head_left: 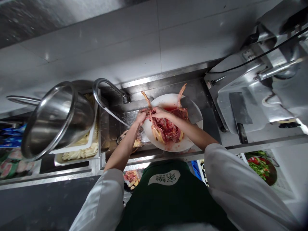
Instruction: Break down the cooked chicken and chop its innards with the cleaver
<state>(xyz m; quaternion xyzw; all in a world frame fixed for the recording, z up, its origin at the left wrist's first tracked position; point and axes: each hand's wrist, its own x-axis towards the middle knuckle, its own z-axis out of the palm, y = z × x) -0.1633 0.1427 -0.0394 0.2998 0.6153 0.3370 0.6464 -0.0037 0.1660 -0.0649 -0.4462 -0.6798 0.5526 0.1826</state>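
Note:
A raw, split-open bird carcass [168,126] lies on a round white cutting board [190,144] over the sink, its two feet pointing toward the wall. My left hand [141,116] is closed on the carcass's left edge. My right hand [157,112] pinches the same edge right beside it. Both hands meet at the upper left of the meat. Red juice pools on the board near the top.
A curved faucet [103,88] runs water into the sink [120,122]. A large steel pot [55,118] lies tilted at left above trays of pale food [79,152]. A cleaver [238,112] rests on the counter at right by a slicer machine. A bowl of chopped vegetables [262,168] sits lower right.

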